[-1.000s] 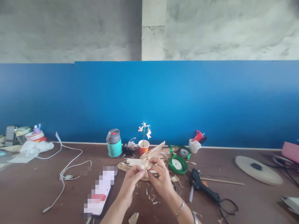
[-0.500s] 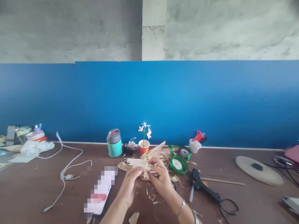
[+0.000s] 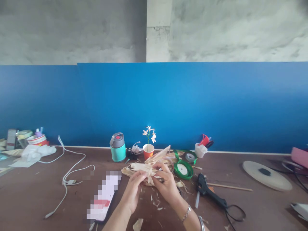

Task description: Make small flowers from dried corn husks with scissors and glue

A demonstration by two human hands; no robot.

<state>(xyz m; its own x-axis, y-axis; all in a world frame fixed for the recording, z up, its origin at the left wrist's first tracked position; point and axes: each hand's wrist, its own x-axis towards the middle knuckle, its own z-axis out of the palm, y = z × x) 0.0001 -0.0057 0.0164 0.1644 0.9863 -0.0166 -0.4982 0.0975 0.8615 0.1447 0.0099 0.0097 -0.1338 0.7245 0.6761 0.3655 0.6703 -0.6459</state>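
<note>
Between my two hands is a small pale flower made of corn husk (image 3: 150, 177), its pointed petals spread. My left hand (image 3: 133, 188) pinches it from the left with thumb and forefinger. From the right, my right hand (image 3: 166, 186) grips it, fingers bent around its edge; the fingertips are partly hidden. Just behind lies a heap of dried corn husks (image 3: 161, 156). Beyond that stands a red and white paper cup (image 3: 148, 152) holding a green stem with several finished pale flowers (image 3: 149, 131).
Right of my hands are a green ribbon roll (image 3: 183, 170), a black glue gun (image 3: 211, 192), a thin stick (image 3: 231, 186) and a round disc (image 3: 267, 175). To the left lie a phone (image 3: 104, 199), a white cable (image 3: 66, 179) and a teal flask (image 3: 118, 148). Husk scraps litter the table.
My left thumb and forefinger have shifted very slightly on the husk flower. Otherwise the hands and the things on the table stay where they were.
</note>
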